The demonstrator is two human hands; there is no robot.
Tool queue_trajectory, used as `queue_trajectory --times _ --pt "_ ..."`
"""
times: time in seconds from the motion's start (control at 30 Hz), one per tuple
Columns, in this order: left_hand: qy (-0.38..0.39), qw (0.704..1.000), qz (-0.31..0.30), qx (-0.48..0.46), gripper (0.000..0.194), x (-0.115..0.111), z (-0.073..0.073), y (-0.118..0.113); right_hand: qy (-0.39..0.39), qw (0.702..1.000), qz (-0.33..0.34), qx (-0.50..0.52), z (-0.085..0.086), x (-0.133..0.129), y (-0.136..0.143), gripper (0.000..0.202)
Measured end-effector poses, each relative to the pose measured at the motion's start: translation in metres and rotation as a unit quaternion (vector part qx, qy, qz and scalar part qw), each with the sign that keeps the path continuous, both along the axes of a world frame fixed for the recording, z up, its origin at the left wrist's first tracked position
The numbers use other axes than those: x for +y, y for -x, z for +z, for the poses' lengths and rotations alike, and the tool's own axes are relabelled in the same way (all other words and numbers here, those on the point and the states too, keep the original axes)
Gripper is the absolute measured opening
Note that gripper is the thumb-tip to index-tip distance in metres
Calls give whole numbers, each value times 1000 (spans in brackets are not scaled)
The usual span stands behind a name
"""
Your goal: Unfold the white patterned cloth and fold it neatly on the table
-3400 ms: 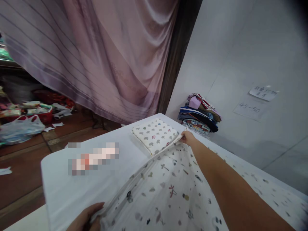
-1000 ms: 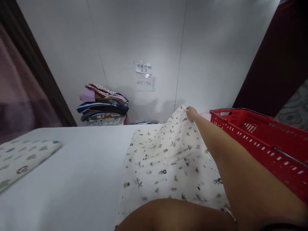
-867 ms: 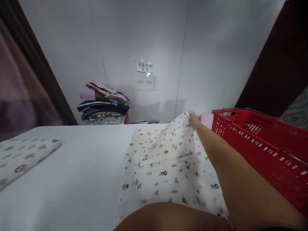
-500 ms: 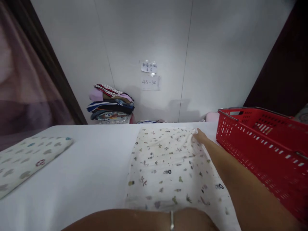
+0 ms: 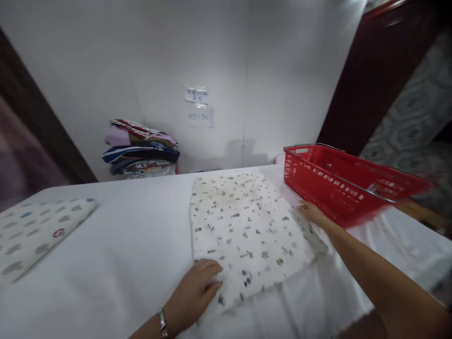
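A white cloth with small printed motifs (image 5: 243,230) lies spread on the white table, its near right edge rumpled. My left hand (image 5: 196,289), with a silver bracelet at the wrist, rests on the cloth's near left corner, thumb apart from the fingers. At the cloth's right edge, beside the basket, my right hand (image 5: 312,213) lies with its fingers stretched out and touching the fabric. Motion blurs that hand a little.
A red plastic basket (image 5: 318,181) stands on the right of the table (image 5: 141,226). At far left lies a folded cloth with grey shapes (image 5: 38,230). Folded textiles (image 5: 143,150) are stacked at the back, before a wall with paper labels (image 5: 197,106).
My right hand has come from the cloth's far right corner back along its right edge. My left hand has come into view on the near left corner. The view has swung right.
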State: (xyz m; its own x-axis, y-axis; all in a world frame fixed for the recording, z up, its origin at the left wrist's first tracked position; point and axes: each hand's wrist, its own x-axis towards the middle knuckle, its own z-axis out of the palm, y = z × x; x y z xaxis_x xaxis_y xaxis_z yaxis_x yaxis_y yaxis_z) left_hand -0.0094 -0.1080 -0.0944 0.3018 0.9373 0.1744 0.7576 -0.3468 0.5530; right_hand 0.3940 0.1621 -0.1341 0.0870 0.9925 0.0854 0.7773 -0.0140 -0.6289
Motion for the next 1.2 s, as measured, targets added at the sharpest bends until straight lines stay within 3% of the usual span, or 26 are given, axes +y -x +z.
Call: queue_trajectory --times 0.2,0.3,0.4,0.63,0.93,1.2 --pt "-89 993 -17 71 27 -20 -25 5 0 997 -75 29 6 -106 -55 30" --pt "-113 989 -17 92 29 -22 -30 2 15 995 -91 41 3 -142 -60 30" --pt "-117 987 -17 105 29 -24 -32 -2 30 994 -92 43 -1 -160 -54 30" --pt "-138 982 -13 129 26 -29 -38 -6 47 995 -77 -44 6 -151 -36 23" --pt "-177 975 6 135 27 -32 -52 1 158 964 -71 -201 20 -120 -18 25" --pt "-197 973 4 123 26 -29 -54 1 166 956 -56 -233 32 -117 -15 26"
